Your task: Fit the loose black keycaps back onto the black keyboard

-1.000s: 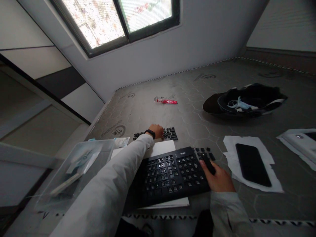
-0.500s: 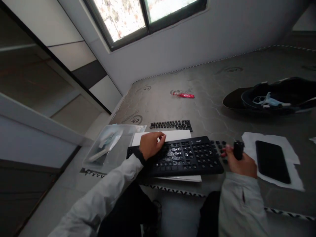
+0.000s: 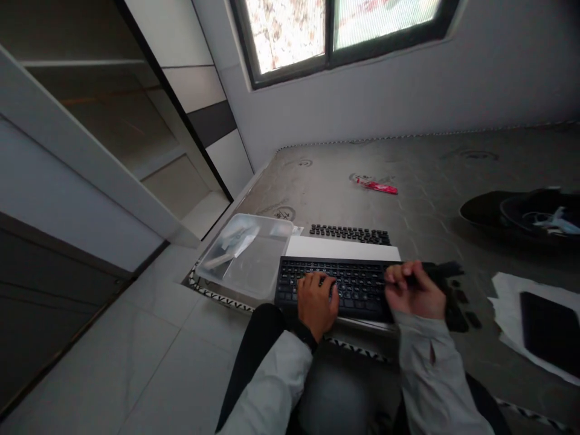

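Note:
A black keyboard [image 3: 362, 278] lies on a flat white object [image 3: 344, 248] at the edge of a grey mattress-like surface. Many of its key positions look bare of caps. My left hand [image 3: 317, 301] rests over the front of the keyboard, fingers bent down on it and thumb apart; the fingertips are partly hidden. Over the keyboard's right end, my right hand [image 3: 414, 290] is closed round a black brush-like tool [image 3: 446, 269], whose outer end is blurred. Rows of loose black keycaps [image 3: 348, 232] lie behind the white object. More loose keycaps [image 3: 472, 319] are scattered right of the keyboard.
A clear plastic tray [image 3: 260, 272] with small packets stands left of the keyboard. A red screwdriver-like tool [image 3: 378, 186] lies farther back. On the right are a dark phone [image 3: 550, 329] on white paper [image 3: 502, 287] and a black cap-like item [image 3: 487, 208].
My view has swung left. My left hand has moved from the keyboard's back left to its front. My right hand has come left onto the keyboard, the black tool now tilted sideways.

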`<control>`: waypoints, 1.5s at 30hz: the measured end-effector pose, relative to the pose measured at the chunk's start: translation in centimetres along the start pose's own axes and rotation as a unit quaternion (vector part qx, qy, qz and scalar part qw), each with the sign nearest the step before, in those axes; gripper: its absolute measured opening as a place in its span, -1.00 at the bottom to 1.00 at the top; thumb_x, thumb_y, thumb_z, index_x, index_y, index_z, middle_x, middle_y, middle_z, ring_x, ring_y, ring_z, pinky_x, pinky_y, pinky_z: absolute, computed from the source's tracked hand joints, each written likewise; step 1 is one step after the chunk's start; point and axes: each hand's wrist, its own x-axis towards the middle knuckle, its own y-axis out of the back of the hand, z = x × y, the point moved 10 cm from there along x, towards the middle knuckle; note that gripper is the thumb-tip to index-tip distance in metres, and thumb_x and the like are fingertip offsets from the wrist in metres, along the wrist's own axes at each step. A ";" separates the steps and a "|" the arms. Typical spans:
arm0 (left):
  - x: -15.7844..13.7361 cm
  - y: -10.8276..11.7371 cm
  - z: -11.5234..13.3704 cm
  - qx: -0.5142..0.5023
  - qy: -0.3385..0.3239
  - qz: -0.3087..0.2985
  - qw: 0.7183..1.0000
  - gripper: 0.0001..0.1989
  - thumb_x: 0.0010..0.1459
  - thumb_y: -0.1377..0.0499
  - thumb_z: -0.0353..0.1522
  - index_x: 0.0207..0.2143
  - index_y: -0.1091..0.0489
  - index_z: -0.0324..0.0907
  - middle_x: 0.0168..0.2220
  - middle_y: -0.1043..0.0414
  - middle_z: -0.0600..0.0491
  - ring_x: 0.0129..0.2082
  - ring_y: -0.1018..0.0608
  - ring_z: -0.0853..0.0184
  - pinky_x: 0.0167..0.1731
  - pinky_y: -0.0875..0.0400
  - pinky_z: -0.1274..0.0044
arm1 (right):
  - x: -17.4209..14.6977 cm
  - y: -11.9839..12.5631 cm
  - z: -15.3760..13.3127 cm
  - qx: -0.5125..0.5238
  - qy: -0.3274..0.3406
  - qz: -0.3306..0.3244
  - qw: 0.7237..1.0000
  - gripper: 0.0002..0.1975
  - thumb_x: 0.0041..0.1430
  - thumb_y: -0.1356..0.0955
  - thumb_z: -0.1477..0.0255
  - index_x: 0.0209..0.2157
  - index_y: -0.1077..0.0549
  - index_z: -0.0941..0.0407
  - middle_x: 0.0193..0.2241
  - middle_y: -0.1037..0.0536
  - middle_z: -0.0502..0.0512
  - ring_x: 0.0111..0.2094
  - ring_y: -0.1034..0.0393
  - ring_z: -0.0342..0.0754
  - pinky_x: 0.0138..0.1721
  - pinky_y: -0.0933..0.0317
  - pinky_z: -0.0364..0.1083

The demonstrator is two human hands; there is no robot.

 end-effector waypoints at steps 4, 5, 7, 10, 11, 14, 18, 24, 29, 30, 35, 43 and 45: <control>-0.3 -1.1 0.0 -0.024 -0.008 -0.007 1.000 -0.77 0.22 -0.11 -0.38 -0.07 -0.39 -0.04 -0.08 -0.39 0.06 -0.07 -0.39 0.27 -0.08 -0.28 0.34 | -0.6 -2.8 4.7 0.020 -0.080 -0.022 0.996 -0.64 0.13 -0.37 0.23 -0.61 -0.21 0.09 -0.72 -0.02 -0.11 -0.59 -0.10 -0.17 -0.47 -0.17 -0.14; -0.4 -1.3 -0.1 -0.031 -0.010 -0.009 0.999 -0.77 0.23 -0.10 -0.37 -0.06 -0.38 -0.04 -0.08 -0.39 0.07 -0.07 -0.39 0.27 -0.08 -0.28 0.34 | -0.7 -3.2 5.4 0.018 -0.092 -0.026 0.995 -0.63 0.13 -0.37 0.24 -0.60 -0.21 0.09 -0.72 -0.01 -0.11 -0.58 -0.11 -0.17 -0.45 -0.18 -0.15; -0.4 -1.5 -0.3 -0.044 -0.010 -0.013 0.999 -0.77 0.23 -0.11 -0.37 -0.06 -0.38 -0.03 -0.08 -0.39 0.07 -0.07 -0.38 0.27 -0.08 -0.28 0.34 | -0.9 -3.9 6.5 0.007 -0.104 -0.031 0.994 -0.63 0.11 -0.39 0.25 -0.61 -0.21 0.09 -0.72 -0.02 -0.11 -0.58 -0.11 -0.18 -0.45 -0.17 -0.16; -0.3 -1.6 -0.7 -0.061 -0.011 -0.021 0.998 -0.78 0.23 -0.11 -0.39 -0.08 -0.39 -0.03 -0.11 -0.40 0.07 -0.08 -0.39 0.28 -0.08 -0.27 0.35 | -1.1 -4.3 7.3 -0.017 -0.108 -0.026 0.994 -0.63 0.07 -0.41 0.25 -0.62 -0.22 0.09 -0.72 -0.02 -0.10 -0.58 -0.08 -0.17 -0.47 -0.15 -0.16; -0.3 -1.6 -0.8 -0.068 -0.012 -0.024 0.997 -0.78 0.23 -0.10 -0.40 -0.08 -0.39 -0.03 -0.11 -0.40 0.07 -0.09 -0.39 0.28 -0.08 -0.27 0.34 | -1.2 -4.4 7.5 -0.024 -0.107 -0.022 0.994 -0.63 0.06 -0.42 0.25 -0.62 -0.22 0.08 -0.72 -0.01 -0.10 -0.59 -0.07 -0.17 -0.48 -0.14 -0.15; -0.1 -1.8 -1.1 -0.084 -0.011 -0.030 0.996 -0.77 0.26 -0.05 -0.41 -0.07 -0.38 -0.02 -0.12 -0.41 0.05 -0.09 -0.39 0.26 -0.08 -0.26 0.33 | -1.2 -4.6 7.7 -0.036 -0.106 -0.015 0.994 -0.63 0.05 -0.41 0.26 -0.64 -0.19 0.07 -0.73 0.02 -0.11 -0.59 -0.05 -0.15 -0.49 -0.13 -0.14; 0.0 -2.0 -1.3 -0.096 -0.007 -0.036 0.995 -0.76 0.24 -0.07 -0.44 -0.08 -0.39 -0.03 -0.11 -0.42 0.04 -0.10 -0.39 0.25 -0.12 -0.26 0.33 | -1.3 -4.4 7.9 -0.052 -0.132 0.005 0.990 -0.61 0.06 -0.40 0.26 -0.64 -0.16 0.06 -0.73 0.04 -0.11 -0.60 -0.05 -0.14 -0.49 -0.14 -0.11; 0.1 -2.3 -1.5 -0.108 -0.010 -0.049 0.993 -0.76 0.24 -0.07 -0.44 -0.08 -0.38 -0.03 -0.11 -0.41 0.05 -0.10 -0.38 0.25 -0.13 -0.26 0.33 | -1.4 -4.2 8.2 -0.071 -0.163 0.031 0.984 -0.63 0.07 -0.40 0.27 -0.63 -0.18 0.07 -0.72 -0.02 -0.12 -0.59 -0.09 -0.15 -0.49 -0.15 -0.12; 0.1 -2.3 -1.5 -0.108 -0.009 -0.053 0.993 -0.76 0.23 -0.07 -0.45 -0.08 -0.38 -0.04 -0.10 -0.40 0.05 -0.08 -0.38 0.25 -0.11 -0.26 0.33 | -1.5 -3.6 8.8 -0.071 -0.180 0.056 0.979 -0.66 0.06 -0.42 0.30 -0.62 -0.22 0.09 -0.72 -0.06 -0.12 -0.58 -0.10 -0.18 -0.48 -0.16 -0.15; 0.1 -2.2 -1.5 -0.108 -0.008 -0.053 0.993 -0.76 0.24 -0.07 -0.45 -0.08 -0.38 -0.04 -0.10 -0.40 0.05 -0.08 -0.38 0.25 -0.11 -0.26 0.33 | -1.5 -3.5 8.9 -0.071 -0.179 0.063 0.979 -0.66 0.07 -0.42 0.30 -0.61 -0.23 0.09 -0.71 -0.06 -0.13 -0.58 -0.11 -0.18 -0.48 -0.16 -0.16; 0.2 -2.2 -1.5 -0.110 -0.003 -0.055 0.992 -0.76 0.25 -0.06 -0.44 -0.08 -0.39 -0.03 -0.11 -0.41 0.03 -0.09 -0.39 0.23 -0.11 -0.26 0.32 | -1.0 -2.6 8.8 -0.046 -0.166 0.091 0.981 -0.64 0.10 -0.41 0.24 -0.57 -0.22 0.08 -0.69 -0.06 -0.15 -0.56 -0.15 -0.20 -0.48 -0.16 -0.18; 0.2 -2.4 -1.4 -0.104 -0.006 -0.053 0.993 -0.76 0.26 -0.04 -0.43 -0.08 -0.40 -0.03 -0.11 -0.41 0.02 -0.10 -0.39 0.24 -0.14 -0.28 0.32 | -0.8 -2.8 8.3 -0.042 -0.155 0.093 0.983 -0.62 0.08 -0.42 0.20 -0.56 -0.21 0.08 -0.68 -0.07 -0.16 -0.56 -0.17 -0.20 -0.48 -0.17 -0.17; 0.2 -2.4 -1.4 -0.102 -0.007 -0.055 0.993 -0.77 0.26 -0.05 -0.43 -0.08 -0.39 -0.03 -0.11 -0.41 0.03 -0.09 -0.39 0.24 -0.14 -0.28 0.33 | -0.9 -2.8 8.4 -0.053 -0.148 0.098 0.983 -0.61 0.08 -0.42 0.19 -0.58 -0.21 0.08 -0.68 -0.07 -0.16 -0.56 -0.16 -0.20 -0.47 -0.17 -0.17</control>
